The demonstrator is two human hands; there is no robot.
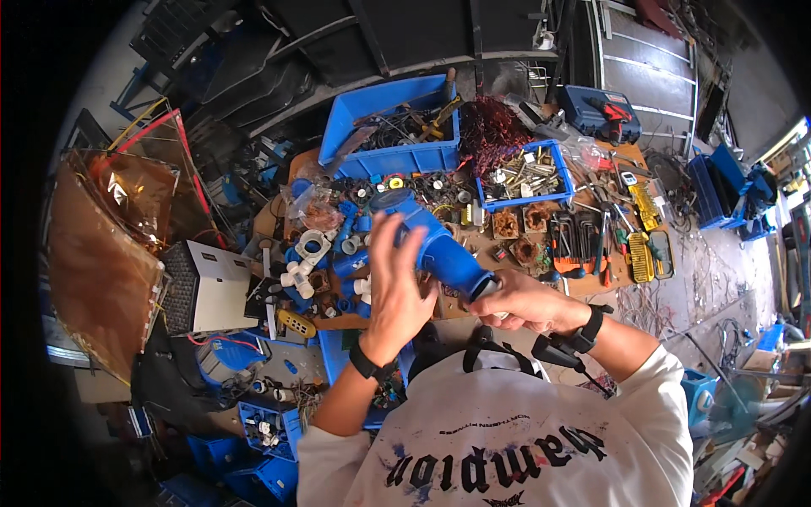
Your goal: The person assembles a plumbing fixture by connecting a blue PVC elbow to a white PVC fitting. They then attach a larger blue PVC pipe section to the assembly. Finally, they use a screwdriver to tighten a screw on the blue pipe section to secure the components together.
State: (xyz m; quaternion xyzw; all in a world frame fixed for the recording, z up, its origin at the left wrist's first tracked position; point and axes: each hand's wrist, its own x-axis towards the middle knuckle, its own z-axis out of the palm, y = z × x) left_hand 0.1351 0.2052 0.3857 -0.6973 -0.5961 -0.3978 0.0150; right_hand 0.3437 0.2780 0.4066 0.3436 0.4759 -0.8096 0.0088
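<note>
A blue tube-shaped part (441, 251) with a wider, round head is held tilted above the workbench. My right hand (517, 301) is closed around its lower end, where something pale shows by the fingers. My left hand (394, 283) is raised beside the wider head, its fingers apart and slightly blurred by motion. From this view I cannot tell whether the left fingertips touch the blue part. White and blue pipe fittings (297, 277) lie on the bench to the left of my left hand.
A large blue bin (393, 157) with tools and cables stands at the back. Right of it, a smaller blue crate (525, 199) holds metal bolts. Hex keys (574, 237) and yellow bit cases (640, 256) lie at right. A white box (211, 286) stands left.
</note>
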